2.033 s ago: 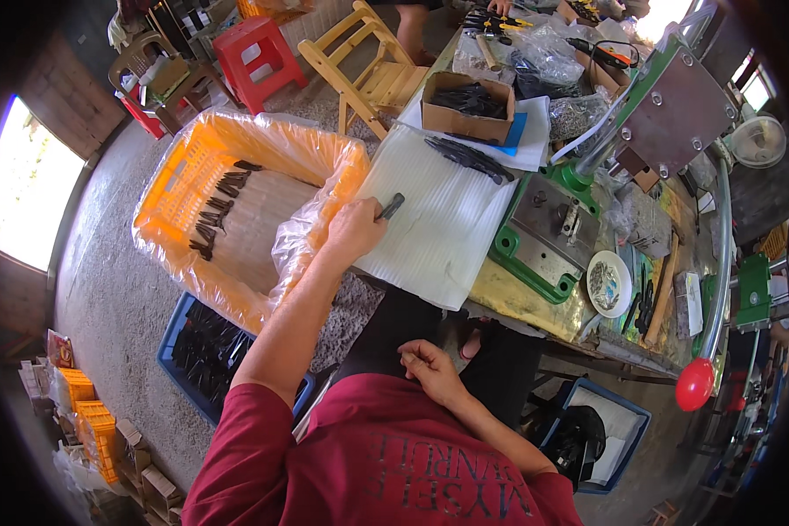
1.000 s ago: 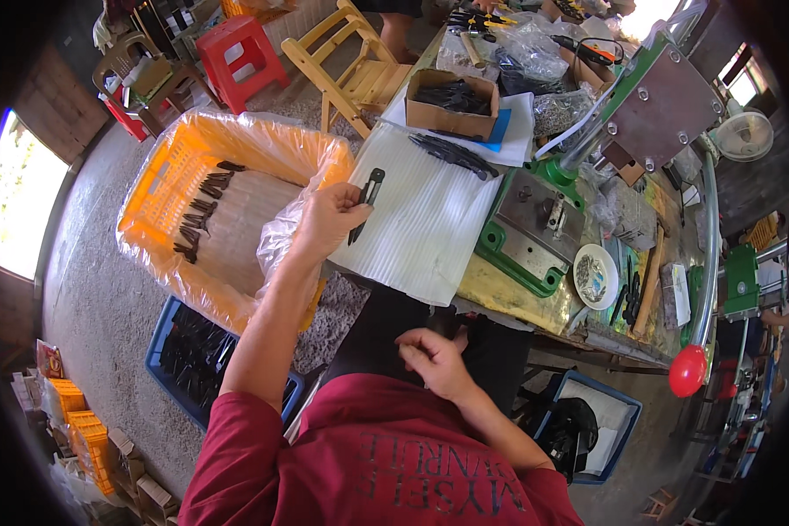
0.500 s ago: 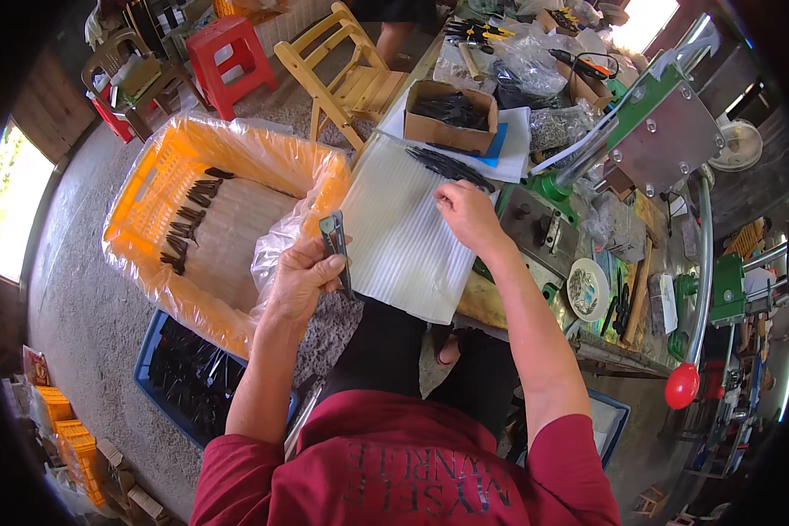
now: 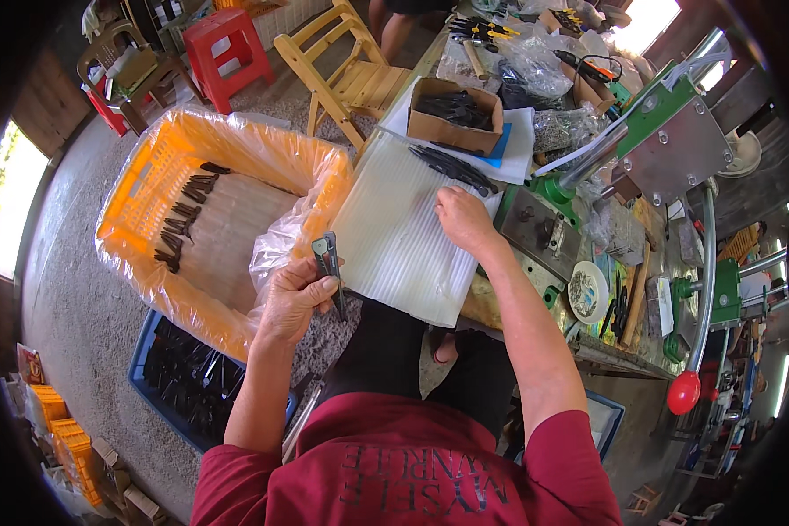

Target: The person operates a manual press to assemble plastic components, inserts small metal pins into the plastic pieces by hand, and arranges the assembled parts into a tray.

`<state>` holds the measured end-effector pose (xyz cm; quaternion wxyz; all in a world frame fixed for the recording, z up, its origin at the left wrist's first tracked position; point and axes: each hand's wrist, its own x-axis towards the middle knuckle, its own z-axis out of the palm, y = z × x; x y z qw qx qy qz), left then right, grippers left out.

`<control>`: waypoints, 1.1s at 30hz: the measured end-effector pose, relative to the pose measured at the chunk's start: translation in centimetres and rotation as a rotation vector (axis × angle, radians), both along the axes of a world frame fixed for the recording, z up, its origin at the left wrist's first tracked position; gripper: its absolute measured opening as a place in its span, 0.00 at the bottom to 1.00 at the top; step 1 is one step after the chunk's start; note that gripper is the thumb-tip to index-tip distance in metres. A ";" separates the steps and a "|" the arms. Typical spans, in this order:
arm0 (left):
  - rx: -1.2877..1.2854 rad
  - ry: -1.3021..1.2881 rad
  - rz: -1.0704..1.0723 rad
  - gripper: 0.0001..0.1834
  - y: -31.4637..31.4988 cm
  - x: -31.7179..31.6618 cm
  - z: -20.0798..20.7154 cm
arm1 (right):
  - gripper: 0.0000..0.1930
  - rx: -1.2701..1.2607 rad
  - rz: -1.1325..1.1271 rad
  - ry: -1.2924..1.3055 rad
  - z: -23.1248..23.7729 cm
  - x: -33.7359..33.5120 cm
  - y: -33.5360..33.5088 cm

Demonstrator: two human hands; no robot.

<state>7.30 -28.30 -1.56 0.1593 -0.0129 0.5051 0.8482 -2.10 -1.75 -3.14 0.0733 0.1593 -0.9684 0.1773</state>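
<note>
In my left hand (image 4: 296,302) is a slim black-handled tool (image 4: 327,263) with a grey metal head, held upright between thumb and fingers beside the crate's near right corner. Its exact kind cannot be made out. My right hand (image 4: 466,219) hovers over a white foam sheet (image 4: 394,245) on the bench, fingers curled together; whatever they may hold is hidden. Just beyond it lies a bunch of long black pieces (image 4: 451,168). To my left, a yellow crate (image 4: 140,167) lined with clear plastic holds a row of similar dark tools (image 4: 184,215) on a pale sheet.
A cardboard box (image 4: 451,133) of black parts stands at the foam's far end. At right is a green press (image 4: 666,131) with a red-knobbed lever (image 4: 684,392) and a white bowl (image 4: 587,291). A blue bin (image 4: 149,377) sits below the crate; a wooden chair (image 4: 351,74) stands beyond.
My left hand has shifted slightly left and down with the tool. The right hand stays curled over the foam near the black pieces. The whole view has shifted a little.
</note>
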 end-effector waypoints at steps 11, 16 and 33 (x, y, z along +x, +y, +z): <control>-0.003 0.001 -0.028 0.13 0.9 0.7 0.2 | 0.06 -0.296 -0.114 0.073 4.9 5.6 1.5; -0.022 0.015 -0.050 0.13 1.5 1.0 0.3 | 0.06 -0.453 -0.220 0.096 6.3 9.7 2.9; 0.031 0.041 -0.210 0.14 6.0 2.2 0.4 | 0.05 -0.811 -0.808 0.004 1.3 32.1 11.7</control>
